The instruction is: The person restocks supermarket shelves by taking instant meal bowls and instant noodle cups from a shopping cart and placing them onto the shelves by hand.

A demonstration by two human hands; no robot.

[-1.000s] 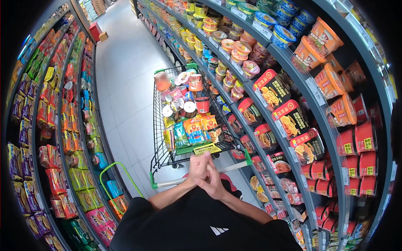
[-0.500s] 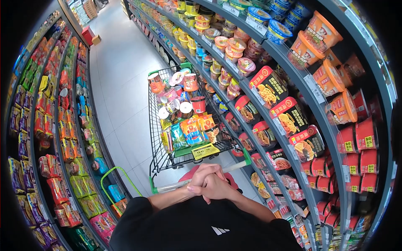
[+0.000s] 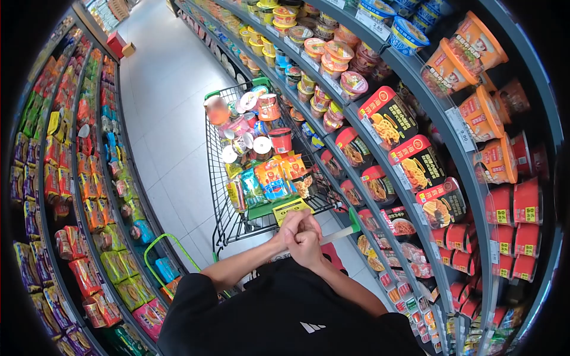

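There is one wire cart (image 3: 270, 210), one yellow sign (image 3: 291, 209), one brown carton (image 3: 128, 50).

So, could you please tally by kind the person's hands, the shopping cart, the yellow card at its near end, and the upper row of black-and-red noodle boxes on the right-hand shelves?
Clasped bare hands: 2
Black wire shopping cart with green corners: 1
Yellow rectangular card: 1
Upper-row black-and-red noodle boxes: 3
Total: 7

Looks forward and steeply down from the wearer's head, close above a black shirt (image 3: 273, 308) and clasped hands (image 3: 304, 243). Faces a shopping cart (image 3: 264, 210) just beyond, and the aisle floor (image 3: 157, 113) farther off; takes in shelves (image 3: 478, 185) on both sides, bowed within a round, dark-edged frame.
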